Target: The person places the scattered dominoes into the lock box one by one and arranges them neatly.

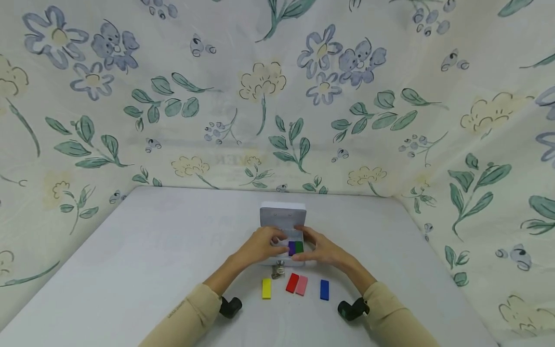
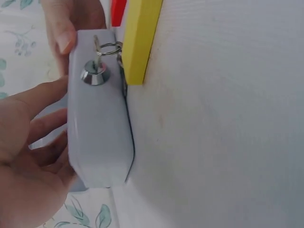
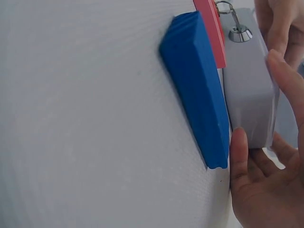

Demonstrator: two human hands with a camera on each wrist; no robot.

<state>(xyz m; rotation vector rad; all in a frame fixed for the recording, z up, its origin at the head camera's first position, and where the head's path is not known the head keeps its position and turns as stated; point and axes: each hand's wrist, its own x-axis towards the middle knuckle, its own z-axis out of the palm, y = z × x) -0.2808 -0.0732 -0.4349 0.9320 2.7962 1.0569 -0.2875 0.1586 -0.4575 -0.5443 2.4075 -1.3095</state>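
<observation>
A small white metal box (image 1: 266,262) stands with its lid (image 1: 284,218) raised. Inside it, at the right, a purple block (image 1: 292,248) and a green block (image 1: 299,247) lie side by side. My left hand (image 1: 262,242) reaches over the box's left part, its thumb tip beside the purple block; the box wall (image 2: 97,137) hides its fingertips in the left wrist view. With my right hand (image 1: 323,249) I hold the box's right end, the thumb (image 3: 285,71) on the front wall's upper edge and other fingers about the end wall. A key (image 2: 97,47) sits in the lock (image 2: 95,73).
In front of the box lie a yellow block (image 1: 266,288), a red block (image 1: 292,283), a pink block (image 1: 301,285) and a blue block (image 1: 324,290). A key ring (image 1: 278,270) hangs from the lock. A floral cloth (image 1: 234,106) rises behind the white table (image 1: 186,231).
</observation>
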